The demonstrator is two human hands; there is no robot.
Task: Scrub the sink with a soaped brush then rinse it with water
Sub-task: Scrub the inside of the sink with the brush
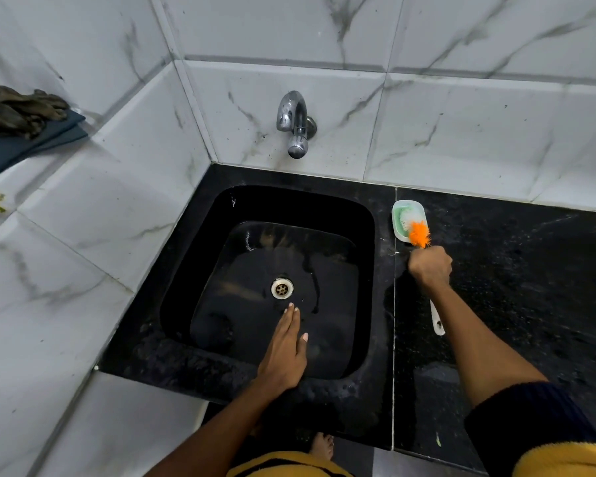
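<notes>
Hand fisted on brush, seemingly.

One head-worn wide-angle cam, aimed forward and steeply down from above. The black sink is seen close, centred, w/ the tap on the tiled wall beyond. Both forearms are seen entering from the bottom edge. Frame edges are bent by the lens. No 2nd view is given.
</notes>
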